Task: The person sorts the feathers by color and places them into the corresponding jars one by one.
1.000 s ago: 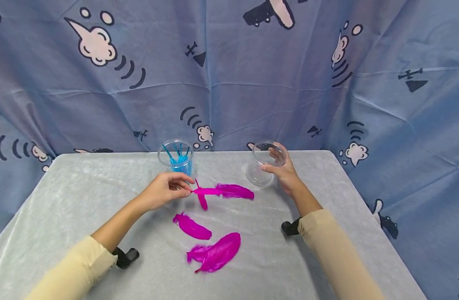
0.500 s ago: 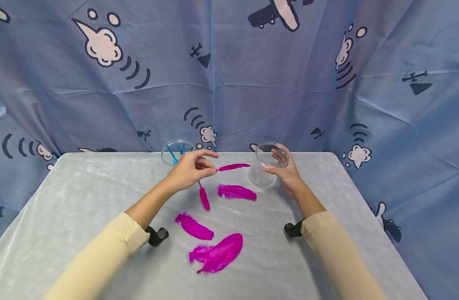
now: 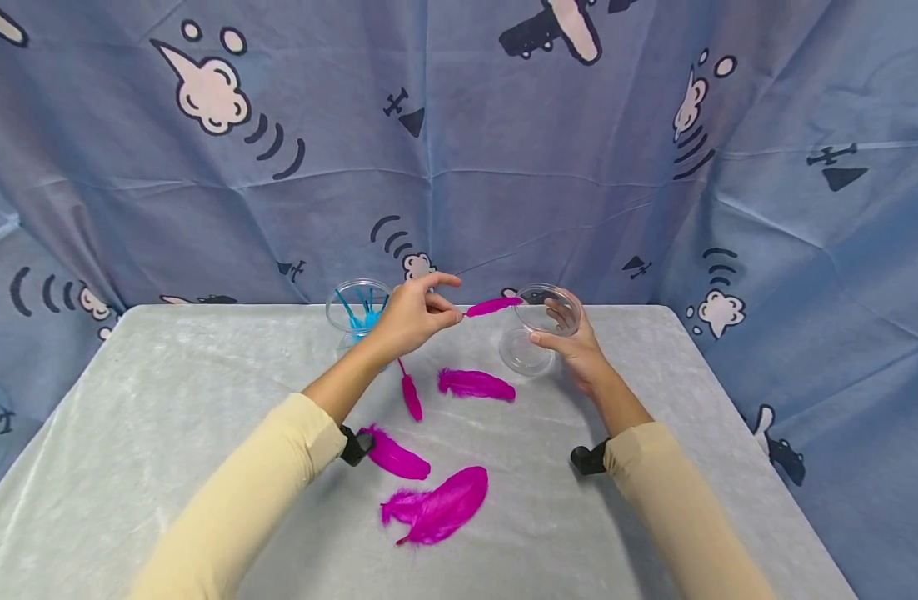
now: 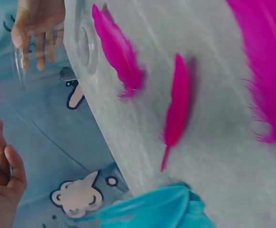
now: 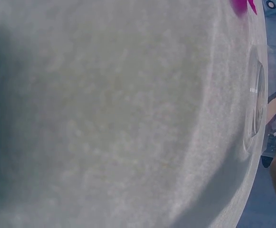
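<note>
- Several blue feathers [image 3: 363, 321] stand in the left cup [image 3: 337, 329], a transparent one, just left of the left hand [image 3: 414, 312] and partly covered by it in our head view.
- On the near side of this hand, we see a curved pink feather [image 3: 397, 457] flat on the table [image 3: 526, 467]. A slim pink feather [image 3: 411, 398] lies closer to the grip.
- With the left hand we have a narrow grip: thumb and finger pinch the held feather [image 3: 492, 307], also pink, by its quill end.
- Further on the near side of the pinch, two overlapping pink feathers [image 3: 451, 504] lie together; between them and the held feather lies one broad pink feather [image 3: 476, 385].
- From the pinch, the held feather points to the right, and its tip reaches the rim of the right cup [image 3: 526, 333], also transparent. Whether it touches, we cannot tell.
- The right hand [image 3: 575, 337] grips this cup at its right side, fingers and thumb curved around it; its mouth faces up.
- We judge that the step in hand is bringing the held feather to the cup's mouth.
- The next move probably calls for carrying the pinch over the opening, with the cup steady, and then loosening the fingers.
</note>
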`<act>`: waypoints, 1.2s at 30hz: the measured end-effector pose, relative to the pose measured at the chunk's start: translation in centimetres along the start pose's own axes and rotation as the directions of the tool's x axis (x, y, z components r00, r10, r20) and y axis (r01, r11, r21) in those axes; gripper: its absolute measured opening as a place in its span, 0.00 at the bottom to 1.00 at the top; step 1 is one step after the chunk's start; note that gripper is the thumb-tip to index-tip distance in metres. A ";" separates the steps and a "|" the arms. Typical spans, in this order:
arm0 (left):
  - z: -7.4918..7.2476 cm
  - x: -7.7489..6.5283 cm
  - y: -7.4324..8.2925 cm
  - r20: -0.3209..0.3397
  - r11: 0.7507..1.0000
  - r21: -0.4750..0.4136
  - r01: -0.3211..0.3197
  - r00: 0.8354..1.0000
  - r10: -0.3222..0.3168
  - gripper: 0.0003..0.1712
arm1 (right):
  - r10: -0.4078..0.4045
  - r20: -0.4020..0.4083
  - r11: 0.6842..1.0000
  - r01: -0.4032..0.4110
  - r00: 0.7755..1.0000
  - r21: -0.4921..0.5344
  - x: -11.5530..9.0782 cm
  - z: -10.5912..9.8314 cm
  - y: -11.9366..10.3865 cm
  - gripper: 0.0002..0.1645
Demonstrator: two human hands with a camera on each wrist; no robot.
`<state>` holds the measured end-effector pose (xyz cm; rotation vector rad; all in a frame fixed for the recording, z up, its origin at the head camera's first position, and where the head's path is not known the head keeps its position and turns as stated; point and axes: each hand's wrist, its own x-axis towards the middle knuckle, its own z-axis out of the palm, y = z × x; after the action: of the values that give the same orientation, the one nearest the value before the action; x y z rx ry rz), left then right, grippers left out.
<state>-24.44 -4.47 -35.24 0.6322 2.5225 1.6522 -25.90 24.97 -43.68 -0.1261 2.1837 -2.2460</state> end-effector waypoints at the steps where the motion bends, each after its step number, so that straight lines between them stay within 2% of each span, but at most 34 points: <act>1: 0.2 0.2 0.2 -0.004 1.000 0.002 0.005 1.000 -0.005 0.23 | -0.001 -0.001 1.000 0.001 1.000 -0.006 0.0 0.0 0.0 0.54; 9: 2.0 2.1 1.7 -0.019 0.999 -0.011 0.041 0.999 -0.041 0.21 | 0.020 -0.019 0.999 -0.021 1.000 -0.035 0.0 0.0 0.0 0.56; 17: 3.9 3.4 2.7 -0.021 1.000 -0.010 0.025 0.999 -0.025 0.20 | 0.015 -0.013 1.000 -0.015 1.000 -0.025 0.0 0.2 0.0 0.54; 26: 5.3 4.2 2.3 -0.052 1.000 -0.018 0.016 0.998 -0.017 0.16 | 0.003 -0.012 1.000 -0.004 1.000 -0.009 0.0 0.2 -0.1 0.53; 36: 6.2 4.9 1.7 -0.083 0.999 0.042 0.027 0.996 -0.024 0.14 | -0.002 -0.007 1.000 0.002 1.000 -0.025 0.0 0.3 0.0 0.54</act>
<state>-26.80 3.25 -35.52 0.5437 2.6178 1.6534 -25.90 24.70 -43.67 -0.1206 2.2167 -2.2245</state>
